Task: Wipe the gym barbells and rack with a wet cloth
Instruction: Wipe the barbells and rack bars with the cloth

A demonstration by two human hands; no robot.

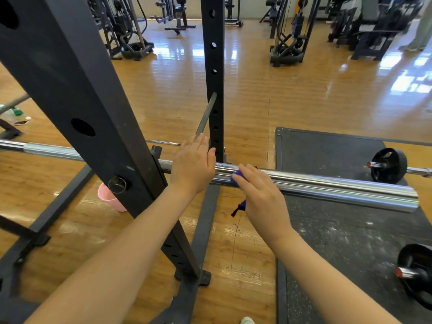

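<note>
From the head camera, your left hand (192, 166) lies flat on the barbell (315, 184), fingers straight and pressed together, pointing away from you toward the far rack upright (213, 78). The thumb sticks out to its right, over the top of the chrome sleeve.

Just to the right of that hand, your right hand (259, 195) presses a blue cloth (237, 177) against the sleeve. Its fingers curl over the cloth, and a dark tail of the cloth hangs below the hand, beneath the bar.

The barbell's long axis runs left to right across your view, tilted slightly down toward the right. Its free sleeve end points right, well past your right hand, over the black floor mat (339, 242). To the left of your left hand the bar passes behind the near rack post (77, 108) and carries on leftward.

A pink bucket (109, 199) stands on the wooden floor below and left of your left hand, partly hidden by that post. Right of your right hand, a second loaded bar (388, 166) lies on the mat.
</note>
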